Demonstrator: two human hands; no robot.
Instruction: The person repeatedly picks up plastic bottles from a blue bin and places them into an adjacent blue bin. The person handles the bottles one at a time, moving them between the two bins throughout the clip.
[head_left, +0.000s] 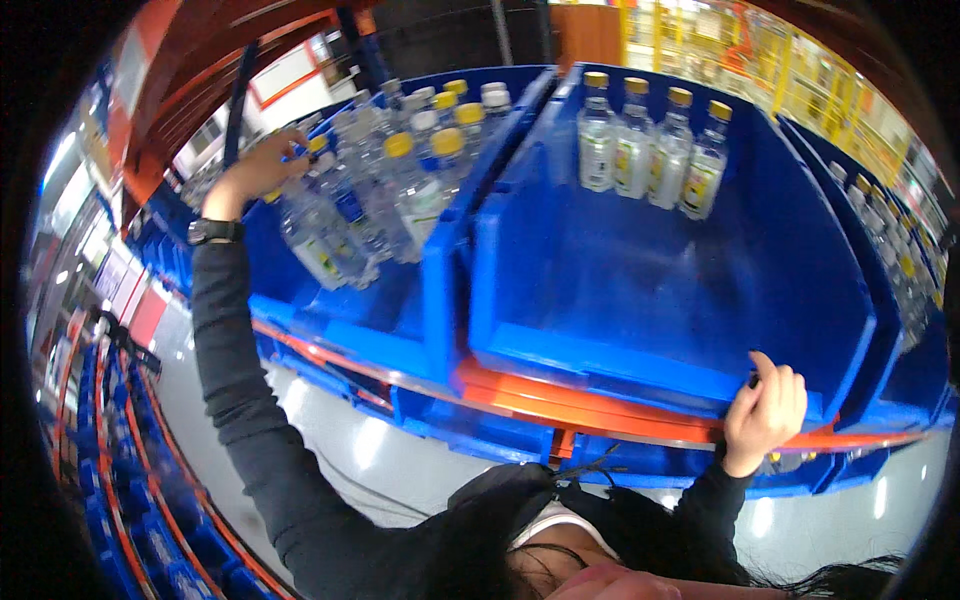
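Note:
My left hand (270, 165), with a dark watch at the wrist, reaches over the left blue plastic bin (352, 337). Its fingers are at the necks of clear plastic bottles (315, 240); whether they grip one is unclear. Bottles with yellow or white caps crowd that bin, and some lean. In the middle blue bin (637, 300), several upright clear bottles with yellow caps (664, 157) form a row near the back. My right hand (769, 409) is at this bin's front rim, fingers curled; a small dark thing shows by the thumb, too small to identify.
Another blue bin (919, 375) with capped bottles is at the right. An orange rack beam (585, 409) runs beneath the bins, with more blue bins (480, 431) below. Orange and blue rack parts rise at upper left. Another rack of blue bins (150, 480) stands at lower left.

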